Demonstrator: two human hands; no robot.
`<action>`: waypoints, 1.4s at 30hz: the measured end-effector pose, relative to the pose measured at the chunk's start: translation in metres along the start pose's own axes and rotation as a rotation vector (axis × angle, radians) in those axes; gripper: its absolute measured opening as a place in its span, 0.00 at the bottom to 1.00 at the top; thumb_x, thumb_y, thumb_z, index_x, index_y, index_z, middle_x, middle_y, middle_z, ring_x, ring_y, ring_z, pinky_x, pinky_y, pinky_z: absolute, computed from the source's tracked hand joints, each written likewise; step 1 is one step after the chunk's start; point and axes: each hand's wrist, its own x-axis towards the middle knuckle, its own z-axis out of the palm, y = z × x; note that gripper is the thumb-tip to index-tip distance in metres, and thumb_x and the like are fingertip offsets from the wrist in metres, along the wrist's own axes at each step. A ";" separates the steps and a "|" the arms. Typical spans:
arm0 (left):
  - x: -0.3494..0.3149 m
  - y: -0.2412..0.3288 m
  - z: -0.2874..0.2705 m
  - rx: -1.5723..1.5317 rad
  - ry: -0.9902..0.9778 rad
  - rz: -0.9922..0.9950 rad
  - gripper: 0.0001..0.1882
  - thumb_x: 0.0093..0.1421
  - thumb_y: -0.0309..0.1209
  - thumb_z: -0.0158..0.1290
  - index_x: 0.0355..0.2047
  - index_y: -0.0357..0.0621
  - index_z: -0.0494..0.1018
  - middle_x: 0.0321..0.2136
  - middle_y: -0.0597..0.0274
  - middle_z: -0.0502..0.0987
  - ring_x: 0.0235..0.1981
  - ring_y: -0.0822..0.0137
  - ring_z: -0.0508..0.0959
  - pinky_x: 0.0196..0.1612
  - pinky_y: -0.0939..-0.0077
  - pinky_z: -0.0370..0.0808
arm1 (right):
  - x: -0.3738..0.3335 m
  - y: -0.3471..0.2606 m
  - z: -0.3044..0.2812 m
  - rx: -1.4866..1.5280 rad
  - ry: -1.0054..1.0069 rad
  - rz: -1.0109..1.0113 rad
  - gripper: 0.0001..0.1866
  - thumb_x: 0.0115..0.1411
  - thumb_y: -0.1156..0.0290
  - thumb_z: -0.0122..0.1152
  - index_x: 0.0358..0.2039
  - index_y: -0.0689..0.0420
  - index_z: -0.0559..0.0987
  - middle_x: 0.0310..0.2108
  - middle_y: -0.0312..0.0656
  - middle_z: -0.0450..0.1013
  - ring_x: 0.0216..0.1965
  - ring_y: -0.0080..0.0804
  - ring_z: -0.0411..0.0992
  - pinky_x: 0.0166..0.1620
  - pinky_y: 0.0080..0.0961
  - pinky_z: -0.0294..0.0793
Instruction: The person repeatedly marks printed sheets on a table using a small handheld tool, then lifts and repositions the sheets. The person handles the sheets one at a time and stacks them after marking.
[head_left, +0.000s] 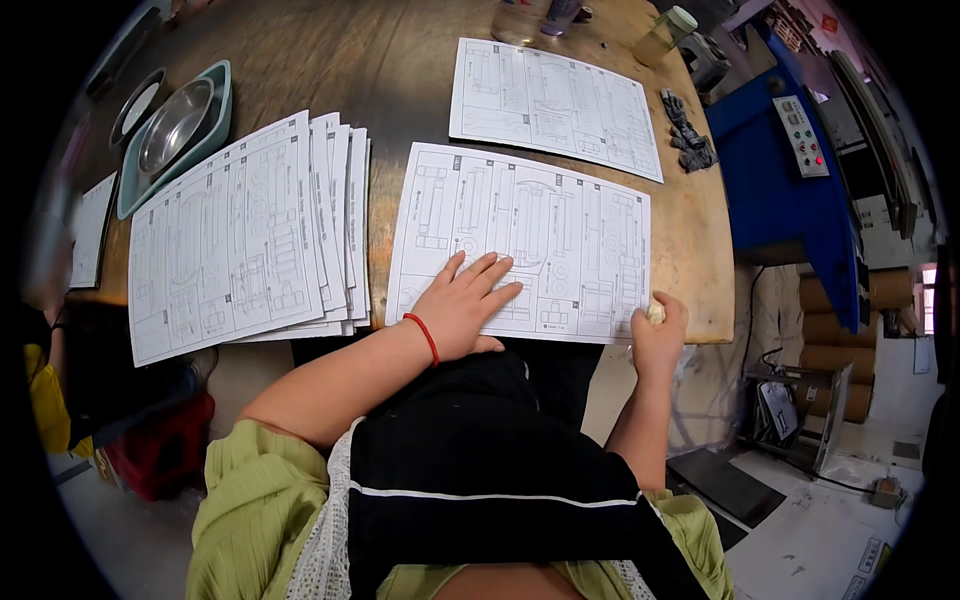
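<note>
A printed sheet [590,235] with line drawings of parts lies on the wooden table right in front of me. My left hand [455,305] rests flat on its lower left part, fingers spread, with a red cord round the wrist. At the sheet's lower right corner, my right hand [660,340] is closed round a small pale yellowish lump [656,313]. Most of that lump is hidden by the fingers, so I cannot tell its kind. To the left, several similar sheets lie in a fanned stack [225,245]. Beyond my sheet lies another printed stack [555,105].
A teal tray [222,115] with a metal bowl [177,125] stands at the far left. Dark grey gloves [688,135] lie near the table's right edge. Jars, one a lidded jar [662,38], stand at the back. A blue machine [770,180] with a control panel stands right of the table.
</note>
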 end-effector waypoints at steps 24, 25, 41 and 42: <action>-0.005 0.007 0.027 -0.111 0.393 0.019 0.34 0.57 0.51 0.61 0.55 0.37 0.73 0.59 0.46 0.71 0.63 0.52 0.69 0.65 0.55 0.65 | 0.078 -0.140 0.186 1.414 -0.413 -0.239 0.08 0.49 0.81 0.45 0.15 0.61 0.67 0.18 0.40 0.67 0.23 0.28 0.61 0.33 0.29 0.66; -0.004 0.005 0.026 -0.118 0.388 0.019 0.34 0.57 0.51 0.61 0.54 0.37 0.73 0.59 0.46 0.71 0.63 0.52 0.69 0.65 0.55 0.65 | 0.077 -0.140 0.185 1.355 -0.427 -0.254 0.08 0.49 0.82 0.45 0.15 0.61 0.67 0.18 0.39 0.66 0.23 0.27 0.61 0.32 0.28 0.66; -0.004 0.005 0.030 -0.118 0.369 -0.004 0.32 0.51 0.48 0.64 0.50 0.38 0.74 0.58 0.48 0.72 0.62 0.53 0.70 0.64 0.54 0.67 | -0.028 -0.113 0.119 1.107 -0.572 -0.461 0.05 0.45 0.84 0.46 0.17 0.61 0.66 0.21 0.40 0.66 0.26 0.30 0.62 0.36 0.30 0.65; -0.004 0.006 0.029 -0.109 0.373 -0.004 0.32 0.51 0.48 0.64 0.51 0.38 0.73 0.58 0.48 0.72 0.62 0.53 0.70 0.64 0.54 0.67 | -0.029 -0.112 0.118 1.094 -0.577 -0.428 0.05 0.46 0.84 0.46 0.17 0.61 0.66 0.21 0.40 0.66 0.26 0.31 0.62 0.36 0.30 0.65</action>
